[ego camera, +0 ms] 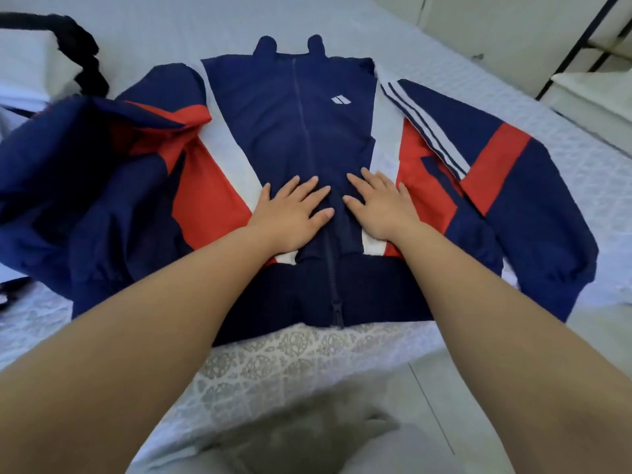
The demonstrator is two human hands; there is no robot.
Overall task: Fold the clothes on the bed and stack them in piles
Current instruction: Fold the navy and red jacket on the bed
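Navy, red and white, the jacket (pixel 301 138) lay face up mid-bed (pixel 513 97), collar toward the far edge, zip running straight away between the flat, ungripping left hand (pixel 290 213) and right hand (pixel 379 206), sleeves spread sideways.

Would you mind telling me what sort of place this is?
Most likely a bedroom: a navy, red and white zip-up track jacket lies spread on a bed with a pale patterned bedspread, white pillows alongside.
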